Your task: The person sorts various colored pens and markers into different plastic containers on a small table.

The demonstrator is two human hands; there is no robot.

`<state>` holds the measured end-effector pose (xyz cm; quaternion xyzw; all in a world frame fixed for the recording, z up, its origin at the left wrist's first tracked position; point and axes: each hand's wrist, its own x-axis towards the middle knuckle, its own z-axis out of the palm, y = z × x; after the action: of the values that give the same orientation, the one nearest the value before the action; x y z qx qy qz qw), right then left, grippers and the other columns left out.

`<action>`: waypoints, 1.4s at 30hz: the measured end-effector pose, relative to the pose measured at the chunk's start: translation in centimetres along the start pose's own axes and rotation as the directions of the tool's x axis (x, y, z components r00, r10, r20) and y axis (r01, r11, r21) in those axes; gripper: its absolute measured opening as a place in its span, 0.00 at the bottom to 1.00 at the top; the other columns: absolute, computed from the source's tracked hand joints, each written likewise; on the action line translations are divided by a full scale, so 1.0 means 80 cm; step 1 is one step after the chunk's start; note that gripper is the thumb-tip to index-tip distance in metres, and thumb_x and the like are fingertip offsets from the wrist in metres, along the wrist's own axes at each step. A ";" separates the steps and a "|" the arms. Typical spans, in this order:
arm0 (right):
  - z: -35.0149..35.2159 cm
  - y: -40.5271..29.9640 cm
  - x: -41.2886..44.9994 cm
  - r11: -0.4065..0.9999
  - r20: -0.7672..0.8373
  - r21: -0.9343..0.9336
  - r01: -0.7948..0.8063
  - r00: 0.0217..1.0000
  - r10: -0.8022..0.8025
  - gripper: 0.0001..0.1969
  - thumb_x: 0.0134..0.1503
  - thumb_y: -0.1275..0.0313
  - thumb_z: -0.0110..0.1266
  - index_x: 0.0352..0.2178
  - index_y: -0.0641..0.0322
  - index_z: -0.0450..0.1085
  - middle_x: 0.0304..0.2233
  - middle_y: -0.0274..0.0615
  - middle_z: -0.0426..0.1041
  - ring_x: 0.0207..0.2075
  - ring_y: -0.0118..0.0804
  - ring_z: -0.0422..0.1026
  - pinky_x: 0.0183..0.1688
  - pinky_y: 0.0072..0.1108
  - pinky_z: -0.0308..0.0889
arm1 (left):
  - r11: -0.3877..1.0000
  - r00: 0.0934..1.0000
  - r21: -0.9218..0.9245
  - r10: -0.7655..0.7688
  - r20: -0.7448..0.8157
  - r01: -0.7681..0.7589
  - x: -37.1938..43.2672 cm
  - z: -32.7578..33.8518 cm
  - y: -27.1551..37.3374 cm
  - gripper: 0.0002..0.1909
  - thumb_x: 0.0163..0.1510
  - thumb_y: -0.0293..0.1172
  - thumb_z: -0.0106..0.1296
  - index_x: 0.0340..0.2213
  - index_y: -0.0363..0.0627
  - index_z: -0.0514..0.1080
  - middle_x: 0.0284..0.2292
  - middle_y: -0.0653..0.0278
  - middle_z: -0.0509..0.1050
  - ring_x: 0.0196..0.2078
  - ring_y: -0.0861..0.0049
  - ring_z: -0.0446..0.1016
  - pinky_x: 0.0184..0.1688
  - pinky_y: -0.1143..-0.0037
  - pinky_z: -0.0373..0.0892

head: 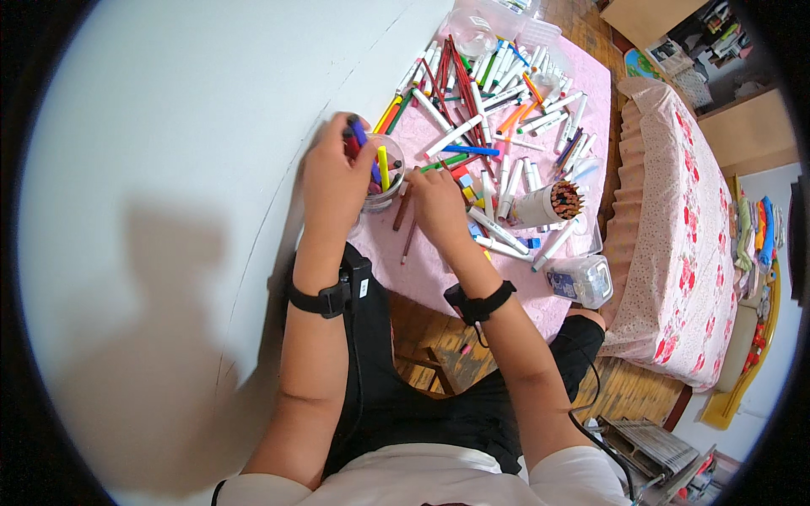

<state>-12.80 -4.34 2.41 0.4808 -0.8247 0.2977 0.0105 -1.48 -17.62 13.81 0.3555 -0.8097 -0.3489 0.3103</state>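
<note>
My left hand (335, 174) is at the rim of a clear plastic jar (380, 203), its fingers around a purple marker (358, 131) and a dark red marker (350, 144). Inside the jar a yellow marker (383, 167) stands upright among other pens. To the right of the jar, my right hand (438, 205) is low over the table with its fingers curled. Its fingertips meet a brown marker (402, 209); whether they grip it is not clear. A thin brown pencil (409, 243) lies just below, and a green marker (445, 162) lies beyond the fingers.
White markers (454, 136) and dark red pencils (461, 69) are strewn over the pink tablecloth (531, 316). A white cylinder of pencils (538, 207) and a clear lidded box (579, 281) stand at the right. The wall (190, 158) borders the table's left side.
</note>
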 end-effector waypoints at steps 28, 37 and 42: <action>-0.029 0.001 0.024 0.995 -0.225 0.094 0.035 0.974 -0.013 0.10 0.55 0.79 0.51 0.39 0.64 0.74 0.36 0.47 0.76 0.41 0.49 0.72 0.44 0.34 0.69 | 0.921 0.993 -0.379 0.049 -0.108 -0.087 0.002 0.021 0.001 0.14 0.68 0.36 0.46 0.41 0.38 0.75 0.38 0.61 0.79 0.40 0.79 0.77 0.43 0.80 0.71; 0.034 0.036 0.048 0.895 0.138 -0.359 0.264 0.964 -0.229 0.08 0.50 0.75 0.52 0.34 0.61 0.72 0.33 0.44 0.73 0.40 0.45 0.71 0.44 0.31 0.68 | 0.915 0.999 -0.403 -0.045 -0.010 0.037 0.001 0.025 -0.001 0.15 0.67 0.39 0.48 0.40 0.38 0.74 0.37 0.59 0.78 0.38 0.75 0.77 0.43 0.74 0.72; -0.013 0.022 0.047 0.969 -0.163 -0.028 0.245 0.955 -0.246 0.11 0.54 0.76 0.49 0.40 0.65 0.66 0.37 0.52 0.71 0.42 0.53 0.71 0.46 0.36 0.68 | 0.916 0.998 -0.397 -0.064 -0.015 0.053 0.004 0.026 -0.013 0.15 0.68 0.38 0.45 0.41 0.38 0.73 0.37 0.57 0.78 0.41 0.73 0.78 0.46 0.74 0.72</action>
<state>-16.52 -6.10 3.56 0.5529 -0.7561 0.3298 0.1175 -2.82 -17.66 11.92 0.3143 -0.7070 -0.5096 0.3764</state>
